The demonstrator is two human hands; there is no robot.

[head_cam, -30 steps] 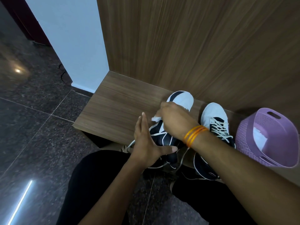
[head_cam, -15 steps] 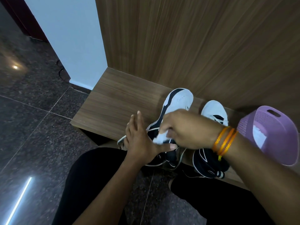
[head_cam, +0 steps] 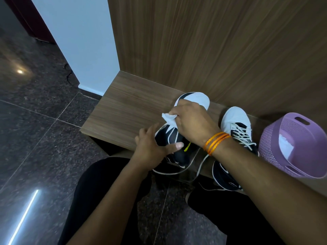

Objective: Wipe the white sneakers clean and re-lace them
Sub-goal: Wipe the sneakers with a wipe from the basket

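Two white-and-navy sneakers stand on a low wooden platform (head_cam: 123,110). The left sneaker (head_cam: 196,98) has no lace in its eyelets, and a loose white lace (head_cam: 201,165) trails off the platform edge. My right hand (head_cam: 192,122) is closed around a crumpled white wipe (head_cam: 169,118) and presses it against this shoe's left side, behind the toe. My left hand (head_cam: 152,147) braces the heel end, fingers spread on the outer side and thumb across the dark collar. The right sneaker (head_cam: 235,121) is laced and stands untouched beside it.
A lilac perforated plastic basket (head_cam: 276,147) holding white wipes lies tilted at the platform's right end. A wood-panel wall rises directly behind the shoes. A white wall section stands at the left. Dark polished stone floor lies below, with my black-trousered knees at the bottom.
My right hand has swept the wipe forward along the left sneaker's side, from mid-shoe back up near the toe. My left hand has stayed at the heel.
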